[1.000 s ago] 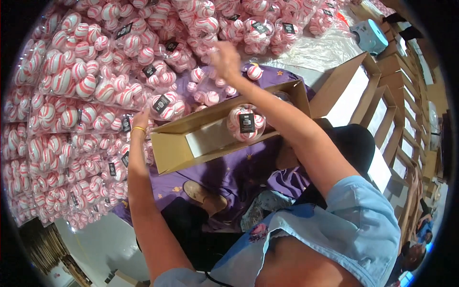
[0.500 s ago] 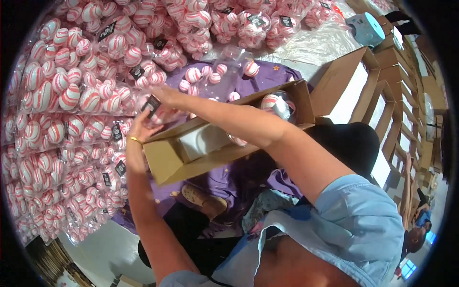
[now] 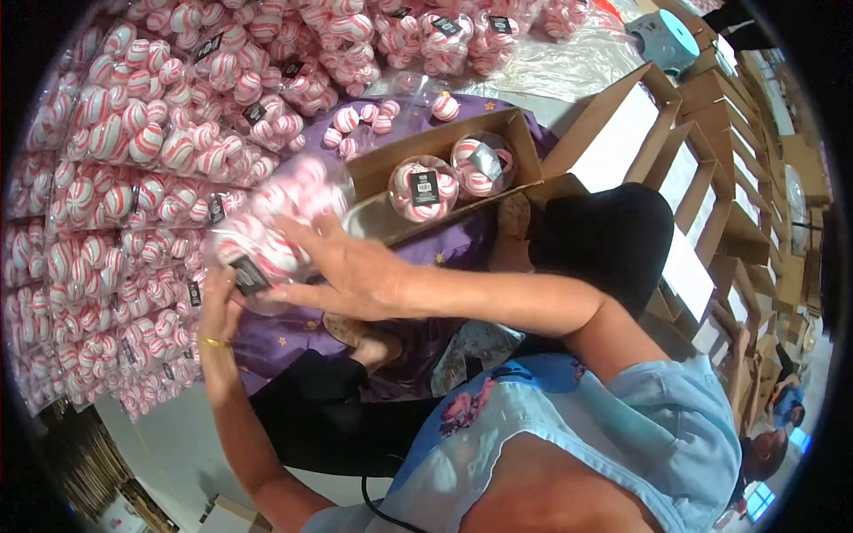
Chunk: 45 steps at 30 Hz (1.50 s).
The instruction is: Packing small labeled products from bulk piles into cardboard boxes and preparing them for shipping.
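A clear plastic pack of red-and-white striped balls (image 3: 271, 244) with a black label is held between my two hands, blurred by motion. My left hand (image 3: 220, 306), with a gold bracelet at its wrist, is closed on the pack's lower left edge. My right hand (image 3: 360, 271) grips the pack from the right, fingers across its top and thumb by the label. Just beyond is a long open cardboard box (image 3: 531, 147). Its right part holds a round clear pack of striped balls (image 3: 426, 209) and another round pack (image 3: 480, 184); the held pack and my right hand hide its left end.
Bagged striped balls (image 3: 107, 133) are heaped along the left and far side. Several loose balls (image 3: 369, 113) lie on the purple cloth (image 3: 480, 249). Open cardboard boxes (image 3: 613, 124) line the right. A light blue round container (image 3: 662, 43) stands at the far right.
Both hands have drawn the pack off the heap, nearer to me. The box now sits farther away, and my right arm no longer covers the round packs in it.
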### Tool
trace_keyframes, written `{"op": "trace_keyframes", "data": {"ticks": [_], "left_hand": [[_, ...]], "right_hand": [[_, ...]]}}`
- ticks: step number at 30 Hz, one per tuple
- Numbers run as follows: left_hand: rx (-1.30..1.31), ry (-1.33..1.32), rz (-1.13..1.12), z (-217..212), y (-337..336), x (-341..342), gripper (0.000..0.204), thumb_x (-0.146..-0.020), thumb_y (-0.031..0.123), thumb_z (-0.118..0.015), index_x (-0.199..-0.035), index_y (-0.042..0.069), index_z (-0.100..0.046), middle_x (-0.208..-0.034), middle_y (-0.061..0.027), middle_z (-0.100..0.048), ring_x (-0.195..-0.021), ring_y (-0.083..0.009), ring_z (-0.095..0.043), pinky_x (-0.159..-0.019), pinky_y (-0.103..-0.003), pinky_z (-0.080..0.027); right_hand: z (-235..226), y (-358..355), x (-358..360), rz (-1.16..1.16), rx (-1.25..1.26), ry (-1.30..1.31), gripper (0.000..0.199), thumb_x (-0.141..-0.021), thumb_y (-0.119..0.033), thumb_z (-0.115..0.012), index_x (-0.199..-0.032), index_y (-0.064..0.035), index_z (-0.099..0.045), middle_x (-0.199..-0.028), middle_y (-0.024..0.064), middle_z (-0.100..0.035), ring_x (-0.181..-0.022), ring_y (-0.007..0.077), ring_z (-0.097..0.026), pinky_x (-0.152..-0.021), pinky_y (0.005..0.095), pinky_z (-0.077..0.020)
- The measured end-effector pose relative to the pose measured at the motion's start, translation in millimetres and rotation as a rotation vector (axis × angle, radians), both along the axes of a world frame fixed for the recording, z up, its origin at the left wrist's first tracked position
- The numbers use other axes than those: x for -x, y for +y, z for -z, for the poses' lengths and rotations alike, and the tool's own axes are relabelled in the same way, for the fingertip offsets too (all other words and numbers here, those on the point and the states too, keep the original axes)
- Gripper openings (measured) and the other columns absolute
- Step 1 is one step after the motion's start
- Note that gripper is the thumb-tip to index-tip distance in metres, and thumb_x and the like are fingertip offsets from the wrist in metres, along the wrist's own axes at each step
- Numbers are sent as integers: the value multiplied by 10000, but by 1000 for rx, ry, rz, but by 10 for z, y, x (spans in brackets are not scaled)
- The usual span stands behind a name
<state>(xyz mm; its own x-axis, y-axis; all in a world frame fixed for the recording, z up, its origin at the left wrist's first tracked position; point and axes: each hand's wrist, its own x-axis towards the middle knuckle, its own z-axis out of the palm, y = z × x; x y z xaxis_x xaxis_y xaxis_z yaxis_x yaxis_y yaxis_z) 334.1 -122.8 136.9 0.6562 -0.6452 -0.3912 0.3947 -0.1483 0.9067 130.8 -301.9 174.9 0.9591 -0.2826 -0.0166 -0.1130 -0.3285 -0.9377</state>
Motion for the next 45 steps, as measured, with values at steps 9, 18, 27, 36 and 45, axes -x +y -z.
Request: {"op": "trace_keyframes", "data": {"ticks": [9,18,27,36,45], "left_hand": [[-446,76,345,562,164,149,464,-874,280,-582,-1259,69,-431,-1086,-85,-540,-938,-189,-579,-607,-339,-578],[-762,-749,743,617,-49,447,512,-815,402,-620,-1086,-29,-567,-1002,-271,-608,-923,-376,-602,-829,-408,-459],[-882,-1324,969,1039,-95,536,217,-778,216,-635,-975,132,-670,-876,-160,-649,-867,-355,-609,-752,-439,-485],[-1225,-1158,1096,1005,2430,-494,235,-804,142,-572,-1022,131,-660,-1017,-165,-624,-935,-358,-590,-772,-424,-484],[-1042,-652,1008,509,1916,-244,274,-880,216,-524,-1068,53,-641,-1089,-128,-636,-1010,-272,-597,-890,-323,-446]], "right_hand": [[1585,501,-408,-5,-359,159,799,-844,-551,-514,-1304,60,-284,-1148,328,-508,-1092,403,-519,-907,414,-437],[1167,-698,132,519,532,-392,409,-706,-268,-701,-1034,-44,-604,-936,150,-615,-854,333,-569,-748,424,-444],[2416,-2613,1870,675,794,510,439,-718,-413,-675,-870,-1,-659,-818,220,-638,-804,361,-632,-722,385,-514],[1991,-15,886,507,284,251,325,-827,-271,-543,-1064,-52,-587,-834,223,-627,-755,388,-612,-666,471,-495],[1159,-680,413,-476,484,677,659,-850,-613,-444,-927,8,-651,-999,176,-629,-834,377,-593,-767,440,-474]]}}
